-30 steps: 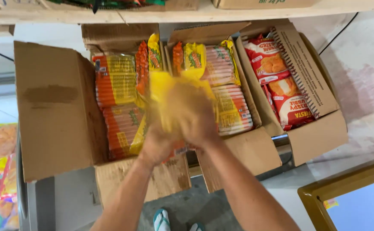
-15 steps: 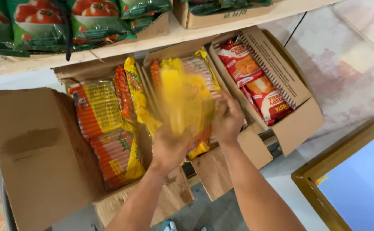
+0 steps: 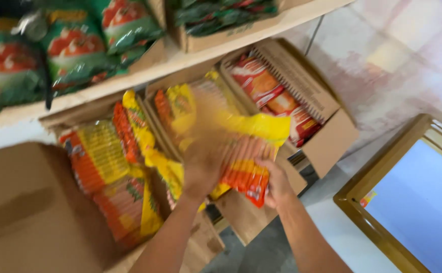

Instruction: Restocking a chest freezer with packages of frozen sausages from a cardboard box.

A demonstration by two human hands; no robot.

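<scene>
left hand (image 3: 203, 169): your fingers closed on the yellow-orange plastic multipack (image 3: 243, 164), bracing its side.
right hand (image 3: 276, 184): fingers grip its lower end, carrying weight.
below: open cardboard box (image 3: 327, 144).

I hold a yellow and orange multipack (image 3: 246, 162) of slim sticks, its plastic wrap yellow along the top and orange with a red patch at the lower end, blurred in the picture. It lies tilted in the air, the yellow end up towards the right and the orange end low, just above the front edge of the middle cardboard box (image 3: 241, 222). My left hand (image 3: 203, 169) grips it from the left side and my right hand (image 3: 276, 184) clasps its lower right corner, fingers curled under the orange end.
</scene>
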